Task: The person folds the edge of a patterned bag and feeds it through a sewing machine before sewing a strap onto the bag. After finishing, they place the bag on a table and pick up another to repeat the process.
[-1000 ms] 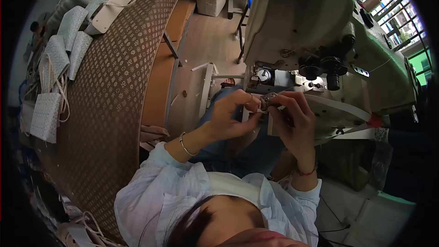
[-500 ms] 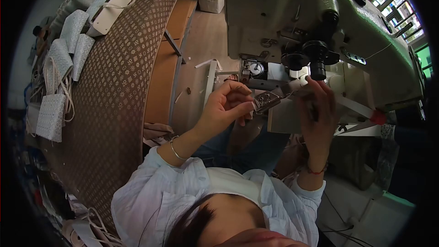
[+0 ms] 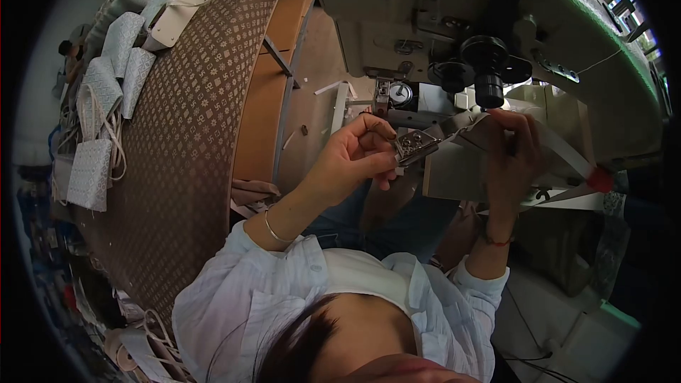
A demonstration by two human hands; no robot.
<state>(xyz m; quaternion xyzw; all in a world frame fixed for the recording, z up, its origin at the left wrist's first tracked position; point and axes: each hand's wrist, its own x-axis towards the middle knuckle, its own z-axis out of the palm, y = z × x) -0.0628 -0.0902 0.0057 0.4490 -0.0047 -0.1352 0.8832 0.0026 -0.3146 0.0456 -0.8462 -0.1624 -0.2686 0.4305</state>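
Observation:
My left hand (image 3: pixel 358 154) is closed, thumb and forefinger pinching the left end of a small metal plate attachment with screws (image 3: pixel 417 146) at the sewing machine (image 3: pixel 397 21). My right hand (image 3: pixel 514 149) is bent with its fingertips pinched on a pale strip (image 3: pixel 477 131), just below the black round knob (image 3: pixel 488 89) of the machine head. Between the attachment and my right fingertips the strip spans the gap. A white tape (image 3: pixel 564 150) runs from behind my right hand down to a red piece (image 3: pixel 601 179). The exact fingertip contact is dark.
On the left, a table with a brown patterned cover (image 3: pixel 191 92) carries several pale handbags (image 3: pixel 90 170) with straps. More pale pieces (image 3: pixel 142 354) lie at lower left. A metal table leg (image 3: pixel 280 60) stands beyond my left arm. Cables (image 3: pixel 546 363) hang at lower right.
The view has shifted slightly. My right hand has moved a little to the right, and the strip by its fingertips shows more clearly. My left hand stays at the metal attachment.

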